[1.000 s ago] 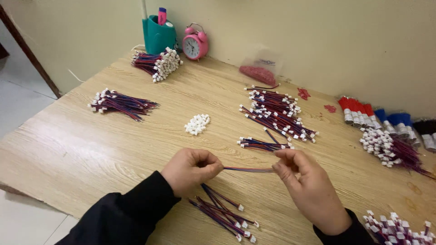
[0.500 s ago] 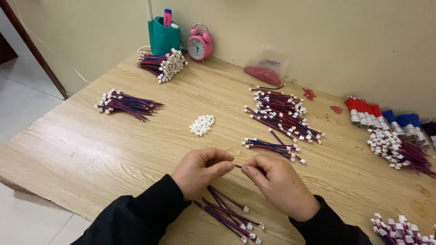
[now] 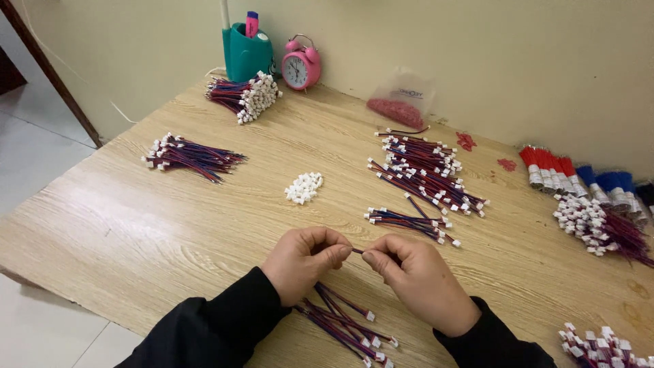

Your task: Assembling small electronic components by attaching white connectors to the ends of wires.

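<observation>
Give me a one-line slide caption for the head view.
Left hand and right hand pinch a short wire between fingertips above a wooden table strewn with wire bundles.

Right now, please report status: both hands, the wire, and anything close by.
Left hand and right hand pinch one thin wire between fingertips, above table. Loose wire leads lie under wrists. White connectors apart.

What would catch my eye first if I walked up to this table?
Probably the two bare hands near the front edge, the left hand and right hand, pinching a thin purple wire lead between their fingertips. Next, the bundles of red-and-blue wire leads with white plastic plugs spread over the light wooden table, and the round pink alarm clock against the back wall.
</observation>
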